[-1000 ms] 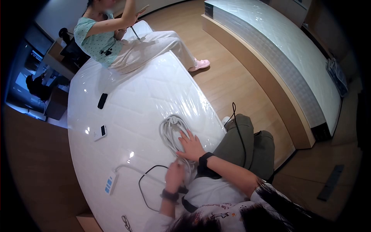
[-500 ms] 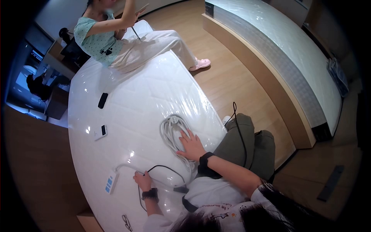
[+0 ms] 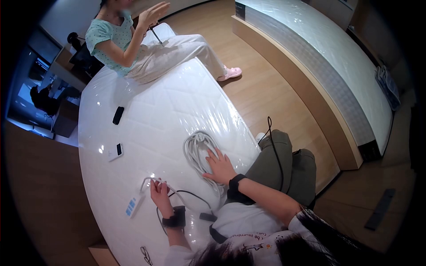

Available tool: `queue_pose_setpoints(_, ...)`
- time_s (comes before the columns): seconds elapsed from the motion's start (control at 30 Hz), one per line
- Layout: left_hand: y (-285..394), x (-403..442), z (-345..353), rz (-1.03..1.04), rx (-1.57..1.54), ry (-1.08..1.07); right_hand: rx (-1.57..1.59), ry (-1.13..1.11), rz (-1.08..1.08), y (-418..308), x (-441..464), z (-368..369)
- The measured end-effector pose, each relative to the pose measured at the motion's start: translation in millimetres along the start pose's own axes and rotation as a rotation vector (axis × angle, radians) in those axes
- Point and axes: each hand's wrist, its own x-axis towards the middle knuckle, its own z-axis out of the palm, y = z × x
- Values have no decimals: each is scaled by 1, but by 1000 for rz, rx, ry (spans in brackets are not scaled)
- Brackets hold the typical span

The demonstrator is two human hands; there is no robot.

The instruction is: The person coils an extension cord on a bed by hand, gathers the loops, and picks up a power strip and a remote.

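My left hand (image 3: pixel 160 195) pinches the white power strip cord (image 3: pixel 175 189) close to the strip. The white power strip (image 3: pixel 132 207), with blue marks on its face, lies just left of that hand. My right hand (image 3: pixel 220 167) rests with spread fingers on the right side of a coiled pale cable (image 3: pixel 191 153); the plug-like end lies at the top of the coil. A thin black cable (image 3: pixel 197 196) curves behind my left hand toward a small black block (image 3: pixel 207 217) by my shirt.
A plastic-covered mattress (image 3: pixel 159 119) bears everything, including a black case (image 3: pixel 118 115), a white device with dark screen (image 3: pixel 116 152) and glasses (image 3: pixel 145 256). A person (image 3: pixel 120 48) sits at its far end. Another wrapped mattress (image 3: pixel 310 57) stands right. A black cord (image 3: pixel 276 153) crosses my leg.
My left hand has moved up and left from beside the black cable onto the white cord. The power strip has shifted slightly. The seated person's raised arm has come down. My right hand stays put.
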Motion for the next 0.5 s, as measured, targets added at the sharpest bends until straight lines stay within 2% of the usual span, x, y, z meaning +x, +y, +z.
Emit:
queue_pose_setpoints(0.2, 78, -5, 36, 46, -231, -161, 20, 1, 13, -1, 0, -1)
queue_pose_setpoints(0.3, 80, 7, 51, -12, -317, -306, 25, -6, 11, -1, 0, -1)
queue_pose_setpoints(0.43, 89, 13, 91, 7, -342, -448, 22, -17, 16, 0, 0, -2)
queue_pose_setpoints(0.5, 82, 20, 115, -18, -325, -474, 9, -10, 13, -1, 0, -3)
